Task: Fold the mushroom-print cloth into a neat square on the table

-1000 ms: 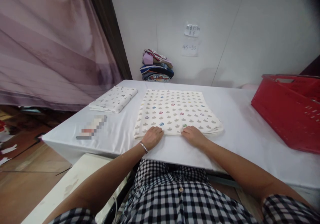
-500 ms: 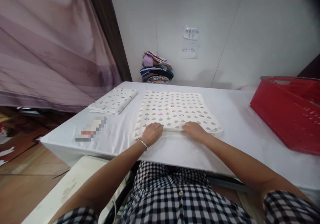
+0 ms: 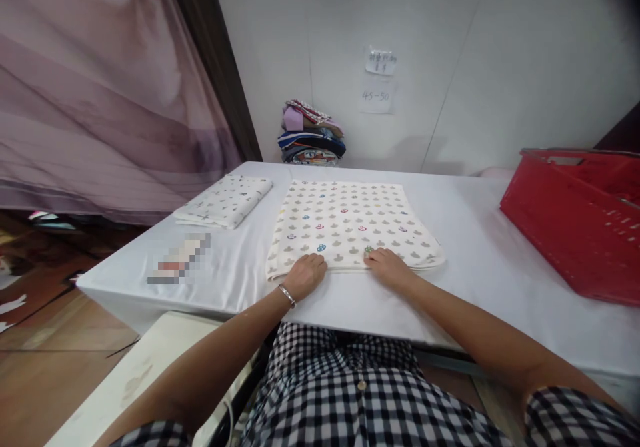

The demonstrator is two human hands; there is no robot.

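On the bench (image 3: 475,240), one printed cloth (image 3: 345,224) lies with its long axis from left to right; left hand (image 3: 305,276) and right hand (image 3: 389,267) grasp its near edge. One smaller cloth (image 3: 225,200) lies leftward.

Soft, even light here, wall (image 3: 440,54) a cool grey, faint shadow on it at two o'clock! Table (image 3: 480,234) gleaming, satiny sheen toward eight. Cloth (image 3: 350,224) mid-frame, print fairly clear. Curtain (image 3: 100,87) at ten looks smeary; basket (image 3: 575,227) at three, stretched wide. Blackened corner at two, pixelated patch (image 3: 180,258) between eight and nine!
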